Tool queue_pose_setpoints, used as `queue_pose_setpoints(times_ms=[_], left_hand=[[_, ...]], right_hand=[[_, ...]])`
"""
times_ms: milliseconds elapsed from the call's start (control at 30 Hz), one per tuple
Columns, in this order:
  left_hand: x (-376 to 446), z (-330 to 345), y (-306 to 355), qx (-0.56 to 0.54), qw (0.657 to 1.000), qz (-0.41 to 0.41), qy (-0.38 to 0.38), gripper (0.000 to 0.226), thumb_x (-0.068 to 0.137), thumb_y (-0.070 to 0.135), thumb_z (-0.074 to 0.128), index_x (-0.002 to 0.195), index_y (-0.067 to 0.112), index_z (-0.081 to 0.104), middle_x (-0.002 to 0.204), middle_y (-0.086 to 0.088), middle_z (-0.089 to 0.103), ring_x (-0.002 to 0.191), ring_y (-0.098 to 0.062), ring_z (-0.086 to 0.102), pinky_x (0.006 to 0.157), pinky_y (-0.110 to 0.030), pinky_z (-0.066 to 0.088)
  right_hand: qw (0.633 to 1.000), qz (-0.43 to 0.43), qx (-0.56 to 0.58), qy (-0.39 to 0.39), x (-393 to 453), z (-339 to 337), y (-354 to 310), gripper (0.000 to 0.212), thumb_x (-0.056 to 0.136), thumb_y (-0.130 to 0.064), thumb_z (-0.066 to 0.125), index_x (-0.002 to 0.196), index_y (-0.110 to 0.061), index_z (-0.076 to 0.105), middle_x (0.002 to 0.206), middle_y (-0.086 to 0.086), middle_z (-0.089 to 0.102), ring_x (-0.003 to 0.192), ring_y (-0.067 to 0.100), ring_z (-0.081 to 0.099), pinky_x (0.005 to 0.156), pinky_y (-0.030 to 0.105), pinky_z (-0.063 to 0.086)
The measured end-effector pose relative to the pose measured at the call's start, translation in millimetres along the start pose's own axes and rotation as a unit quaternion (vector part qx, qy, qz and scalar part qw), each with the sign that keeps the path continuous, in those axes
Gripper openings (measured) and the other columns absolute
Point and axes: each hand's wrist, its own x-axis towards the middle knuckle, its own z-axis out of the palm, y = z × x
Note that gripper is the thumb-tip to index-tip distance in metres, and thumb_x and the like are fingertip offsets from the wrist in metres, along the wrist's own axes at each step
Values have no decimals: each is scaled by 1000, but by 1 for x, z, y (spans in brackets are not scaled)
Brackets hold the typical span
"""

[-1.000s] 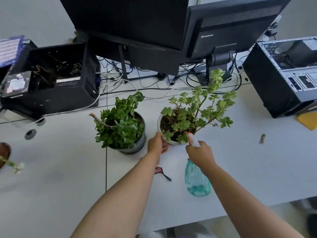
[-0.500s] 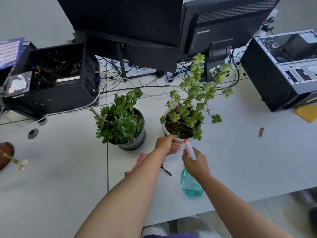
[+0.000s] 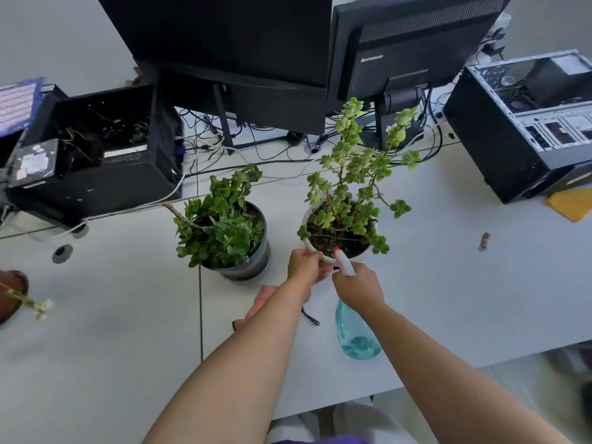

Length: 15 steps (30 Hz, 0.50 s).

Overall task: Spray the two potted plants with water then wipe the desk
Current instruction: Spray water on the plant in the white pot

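Observation:
Two potted plants stand side by side on the white desk (image 3: 448,299). The left plant (image 3: 221,229) is bushy and dark green in a grey-green pot (image 3: 256,264). The right plant (image 3: 349,187) is taller and pale green, in a white pot (image 3: 307,215). My left hand (image 3: 304,264) grips the near rim of the white pot. My right hand (image 3: 357,288) holds a teal spray bottle (image 3: 355,334). Its white, red-tipped nozzle (image 3: 343,261) points at the soil of the right plant. A pinkish object (image 3: 262,298) with a black cord (image 3: 310,317) lies partly hidden under my left forearm.
Two monitors (image 3: 407,46) and tangled cables (image 3: 275,149) fill the back of the desk. Open computer cases stand at left (image 3: 96,168) and right (image 3: 519,123). A yellow cloth (image 3: 570,203) and a small brown scrap (image 3: 484,241) lie at right; a brown pot (image 3: 9,296) at the left edge.
The white pot has turned under my left hand, and its branches have swung from leaning right to standing upright. The spray nozzle stays at the pot's near rim.

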Motion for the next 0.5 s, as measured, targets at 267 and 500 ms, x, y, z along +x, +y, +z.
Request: queue_pose_setpoints(times_ms=[267, 500], left_hand=[[-7, 1, -2, 23, 995, -54, -75, 22, 94, 12, 52, 79, 8, 67, 67, -4, 72, 66, -20, 67, 66, -29, 58], [-2, 3, -6, 57, 996, -26, -65, 17, 96, 17, 51, 104, 9, 64, 95, -8, 75, 80, -19, 72, 71, -33, 59]], right_hand=[[1000, -4, -1, -8, 10, -5, -9, 19, 91, -32, 44, 89, -24, 60, 88, 6, 66, 87, 26, 61, 73, 36, 48], [999, 16, -39, -15, 9, -12, 5, 41, 85, -28, 44, 123, -31, 59, 100, 6, 64, 92, 25, 61, 73, 33, 45]])
